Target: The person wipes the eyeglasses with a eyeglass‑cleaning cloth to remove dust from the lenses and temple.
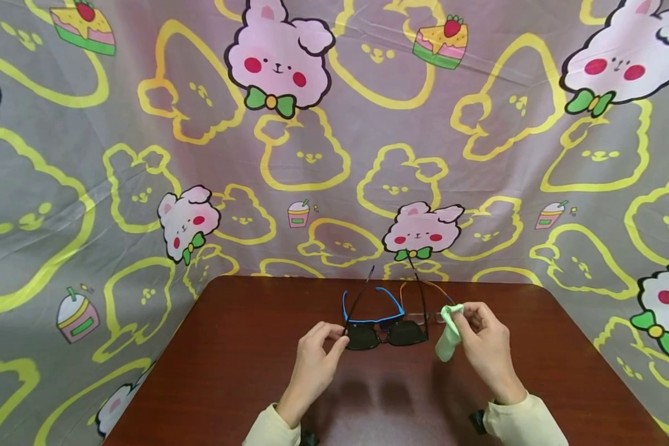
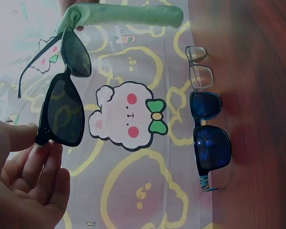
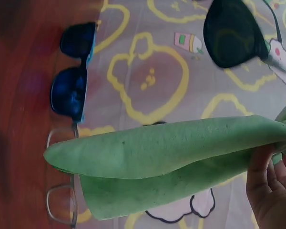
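Black sunglasses (image 1: 407, 333) hang over the table with their temples pointing away. My left hand (image 1: 316, 362) pinches them at the left hinge corner; in the left wrist view the thumb and fingertips grip the frame's edge (image 2: 48, 109). My right hand (image 1: 487, 347) pinches a pale green cloth (image 1: 448, 337) close to the right lens. Folded over, the cloth (image 3: 157, 150) droops from the fingertips in the right wrist view. Behind the held pair, blue-framed sunglasses (image 1: 390, 296) and thin clear-lensed eyeglasses (image 1: 439, 317) rest on the table.
The dark reddish-brown table (image 1: 228, 371) runs back to a hanging curtain (image 1: 290, 167) printed with cartoon rabbits. This curtain encloses the back and both sides. The blue sunglasses (image 2: 212, 145) and the eyeglasses (image 2: 200, 76) stand side by side near the table's far edge.
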The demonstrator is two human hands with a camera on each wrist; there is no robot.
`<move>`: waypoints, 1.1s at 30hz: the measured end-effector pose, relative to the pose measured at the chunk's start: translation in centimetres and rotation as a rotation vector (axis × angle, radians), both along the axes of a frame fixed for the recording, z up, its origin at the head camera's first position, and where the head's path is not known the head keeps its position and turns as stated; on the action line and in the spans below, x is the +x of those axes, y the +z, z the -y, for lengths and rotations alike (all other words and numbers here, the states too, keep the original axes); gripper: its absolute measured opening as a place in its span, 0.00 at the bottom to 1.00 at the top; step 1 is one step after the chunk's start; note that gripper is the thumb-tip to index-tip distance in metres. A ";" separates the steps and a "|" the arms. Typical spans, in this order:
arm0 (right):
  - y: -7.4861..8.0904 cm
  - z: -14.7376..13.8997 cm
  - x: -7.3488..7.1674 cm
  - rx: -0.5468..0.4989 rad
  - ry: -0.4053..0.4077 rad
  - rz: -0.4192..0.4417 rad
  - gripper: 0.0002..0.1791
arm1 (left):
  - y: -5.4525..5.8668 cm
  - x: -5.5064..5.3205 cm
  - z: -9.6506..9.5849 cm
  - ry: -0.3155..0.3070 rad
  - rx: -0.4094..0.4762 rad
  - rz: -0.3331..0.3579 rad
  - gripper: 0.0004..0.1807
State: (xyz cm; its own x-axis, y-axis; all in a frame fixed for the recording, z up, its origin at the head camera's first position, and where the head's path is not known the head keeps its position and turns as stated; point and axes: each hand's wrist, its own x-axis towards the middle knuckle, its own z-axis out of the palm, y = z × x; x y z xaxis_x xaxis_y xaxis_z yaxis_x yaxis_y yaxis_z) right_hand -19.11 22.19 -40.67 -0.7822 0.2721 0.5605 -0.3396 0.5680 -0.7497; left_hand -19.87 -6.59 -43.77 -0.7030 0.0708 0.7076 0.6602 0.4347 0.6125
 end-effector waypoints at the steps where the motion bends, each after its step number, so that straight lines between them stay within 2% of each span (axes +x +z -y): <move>1: -0.1 0.2 0.1 -0.005 0.010 0.001 0.04 | 0.0 0.0 0.0 0.004 0.005 0.000 0.08; 4: -0.2 0.9 0.4 -0.014 0.037 -0.006 0.05 | -0.2 -0.1 0.0 0.016 0.010 -0.005 0.08; 11: 1.7 3.4 2.1 -0.054 0.048 -0.061 0.07 | -0.5 -0.2 0.0 0.046 0.000 0.002 0.08; 15: 1.8 4.2 2.4 -0.048 0.056 -0.119 0.08 | -0.5 -0.2 -0.1 0.073 -0.014 0.018 0.08; 18: 0.8 4.3 1.9 -0.025 0.073 -0.146 0.13 | -0.5 -0.1 -0.3 0.087 -0.024 0.028 0.08; 22: -0.6 4.3 1.1 0.024 0.090 -0.168 0.22 | -0.5 0.0 -0.5 0.087 -0.027 0.039 0.08; 26: -1.2 4.4 0.9 0.096 0.078 -0.187 0.27 | -0.6 0.0 -0.7 0.081 -0.026 0.043 0.08; 29: -1.2 4.5 0.9 0.172 0.065 -0.220 0.26 | -0.6 0.0 -0.7 0.087 -0.021 0.041 0.09; 33: -1.1 4.4 0.7 0.298 0.115 -0.330 0.20 | -0.5 -0.1 -0.8 0.093 -0.016 0.032 0.09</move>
